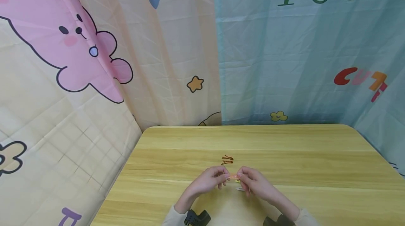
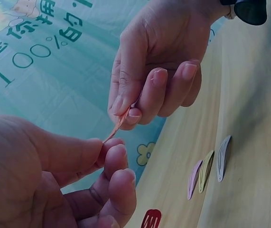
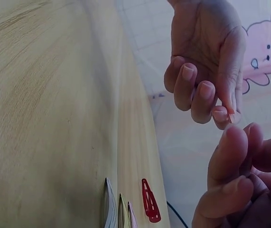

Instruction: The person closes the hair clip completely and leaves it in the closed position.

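Note:
An orange hair clip (image 1: 233,176) is stretched between both hands, raised above the table. My left hand (image 1: 211,180) pinches one end between thumb and index finger; the other fingers curl loosely below. At the other end, my right hand (image 1: 257,183) has it pinched between thumb and forefinger. Below the hands, a pale grey hair clip (image 2: 224,158), a yellow hair clip (image 2: 205,171) and a pink hair clip (image 2: 194,179) lie side by side on the table. A red hair clip (image 3: 150,202) lies apart from these.
The wooden table (image 1: 303,155) has two reddish-brown clips (image 1: 227,162) lying just beyond the hands. Printed curtains (image 1: 278,60) hang behind the table and along its sides. Dark wrist-worn devices (image 1: 197,218) sit by the sleeves.

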